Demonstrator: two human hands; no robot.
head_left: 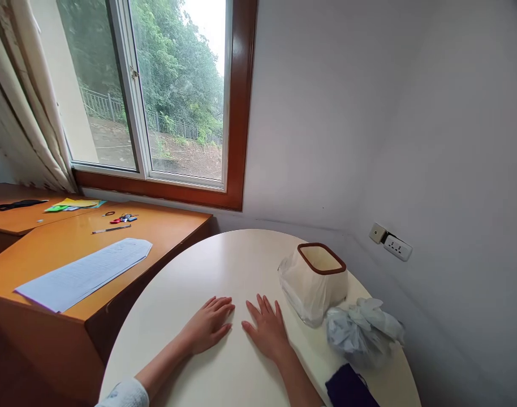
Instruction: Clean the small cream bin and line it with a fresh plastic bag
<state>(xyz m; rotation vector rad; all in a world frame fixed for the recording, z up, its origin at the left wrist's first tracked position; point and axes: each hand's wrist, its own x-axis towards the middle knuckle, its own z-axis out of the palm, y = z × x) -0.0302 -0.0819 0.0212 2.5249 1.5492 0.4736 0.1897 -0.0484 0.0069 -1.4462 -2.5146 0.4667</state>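
I've got the round white desk (207,263) ahead, brown-rimmed bin (311,293) over at two o'clock, crumpled plastic bag (360,332) at three! Right at that clock's centre, my left hand (211,325) and right hand (267,330) rest palm-down, empty, fingers loosely spread.

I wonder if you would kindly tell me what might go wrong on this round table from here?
First, the knotted plastic bag sits by the right-hand edge of the table, so a nudge might send it off. Second, it lies close beside the brown-rimmed container, so shifting one could push the other. Third, loose plastic film at the container's side, near the right hand, might catch on fingers and drag the container along.
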